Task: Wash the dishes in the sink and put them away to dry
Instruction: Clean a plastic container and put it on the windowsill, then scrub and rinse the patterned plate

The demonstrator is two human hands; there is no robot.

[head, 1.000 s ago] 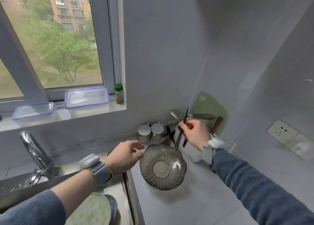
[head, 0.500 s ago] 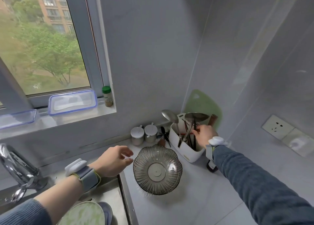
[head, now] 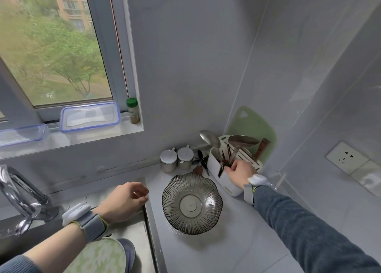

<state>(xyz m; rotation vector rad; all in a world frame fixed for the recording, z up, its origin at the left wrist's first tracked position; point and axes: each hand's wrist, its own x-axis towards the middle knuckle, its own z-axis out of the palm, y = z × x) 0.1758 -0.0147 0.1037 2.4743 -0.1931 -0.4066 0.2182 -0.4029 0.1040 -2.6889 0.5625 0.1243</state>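
My right hand (head: 240,170) reaches into the front of the white utensil holder (head: 231,183), its fingers curled round the dark chopsticks (head: 228,150) standing there. Two metal ladles (head: 210,138) stick up from the same holder. A ribbed glass bowl (head: 191,203) lies upside down on the counter in front of the holder. My left hand (head: 125,200) hovers over the sink's back right corner, fingers loosely curled, holding nothing. In the sink (head: 144,237) below it sit a green patterned plate (head: 101,256) and a bluish dish (head: 128,250).
The faucet (head: 18,192) stands at the left. Two lidded jars (head: 169,159) and dark tools (head: 203,162) stand against the back wall. A green cutting board (head: 253,124) leans in the corner. Two plastic containers (head: 89,115) and a spice bottle (head: 133,110) sit on the sill. A wall outlet (head: 346,157) is at the right.
My right hand has lowered the chopsticks from above the bowl into the utensil holder. My left hand has drawn back slightly from the bowl and its fingers have curled.
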